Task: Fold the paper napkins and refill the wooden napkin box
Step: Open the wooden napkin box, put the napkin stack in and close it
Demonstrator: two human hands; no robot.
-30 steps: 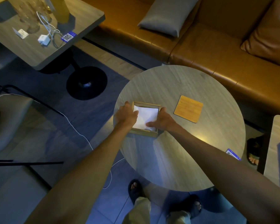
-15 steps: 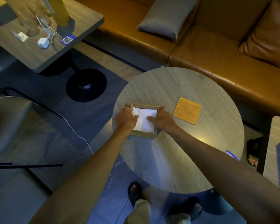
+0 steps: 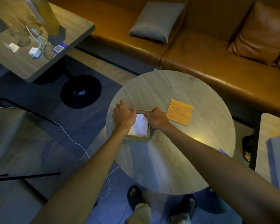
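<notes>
The open wooden napkin box (image 3: 137,138) sits at the left of the round table (image 3: 176,167). White folded napkins (image 3: 140,126) lie inside it. My left hand (image 3: 124,116) covers the box's left side, fingers curled over its far rim. My right hand (image 3: 158,118) rests on the box's right side, its fingertips at the far right corner of the rim. Both hands touch the box; much of the far rim and part of the napkins are hidden under them. The flat wooden lid (image 3: 179,112) lies on the table to the right of the box.
A brown leather sofa (image 3: 200,50) with cushions runs behind the table. Another table (image 3: 32,65) at the upper left carries a charger, cable and glasses. A white cable (image 3: 81,146) trails over the floor. A third table's edge (image 3: 268,143) is at the right. My sandalled feet are below.
Both hands slid from the napkins and box sides toward the far rim. My right fingertips left the napkin surface and now sit at the far right corner.
</notes>
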